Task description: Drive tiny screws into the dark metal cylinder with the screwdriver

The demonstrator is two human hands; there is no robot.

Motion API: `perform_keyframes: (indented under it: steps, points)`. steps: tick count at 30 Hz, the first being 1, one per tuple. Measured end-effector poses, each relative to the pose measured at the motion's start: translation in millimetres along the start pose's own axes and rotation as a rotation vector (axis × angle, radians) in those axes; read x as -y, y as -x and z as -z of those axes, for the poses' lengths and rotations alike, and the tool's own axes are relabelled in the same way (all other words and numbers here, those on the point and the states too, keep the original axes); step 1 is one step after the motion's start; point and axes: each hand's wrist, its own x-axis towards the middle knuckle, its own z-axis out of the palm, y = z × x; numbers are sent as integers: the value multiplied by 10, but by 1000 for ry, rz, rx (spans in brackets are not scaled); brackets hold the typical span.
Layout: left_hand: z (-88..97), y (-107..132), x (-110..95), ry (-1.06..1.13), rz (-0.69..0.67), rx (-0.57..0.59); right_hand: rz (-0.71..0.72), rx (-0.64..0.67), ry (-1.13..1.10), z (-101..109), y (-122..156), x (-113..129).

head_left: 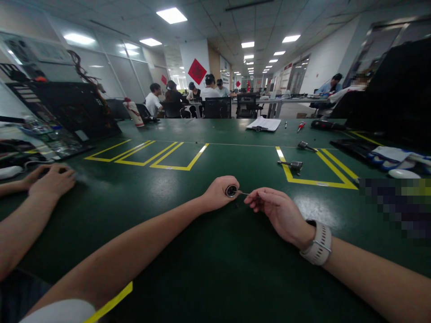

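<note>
Left hand (219, 194) grasps a silvery, round metal cylinder (230, 191), likely rigid, best held circumferentially; right hand (273, 210) pinches a thin metallic rod (242, 193) at the cylinder's mouth.

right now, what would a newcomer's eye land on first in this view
Probably, near the middle, the left hand gripping a round metal piece while the right hand holds a thin tool at its opening. Yellow tape outlines mark the green table beyond them, and a red diamond hangs on the far pillar.
</note>
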Motion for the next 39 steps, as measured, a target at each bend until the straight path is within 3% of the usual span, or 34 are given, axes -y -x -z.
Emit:
perform_keyframes:
  steps: [9, 15, 28, 39]
  points:
    - [-17, -13, 6, -70, 30, -45, 40, -56, -9, -44, 21, 4]
    - [-22, -11, 11, -142, 44, -10, 23, -46, 77, -78, 34, 14]
    - [-6, -4, 10, -21, -12, -25, 0, -30, -9, -25, 12, 18]
    - [-8, -5, 16, -76, 23, -39, 7, -5, 21, -40, 24, -7]
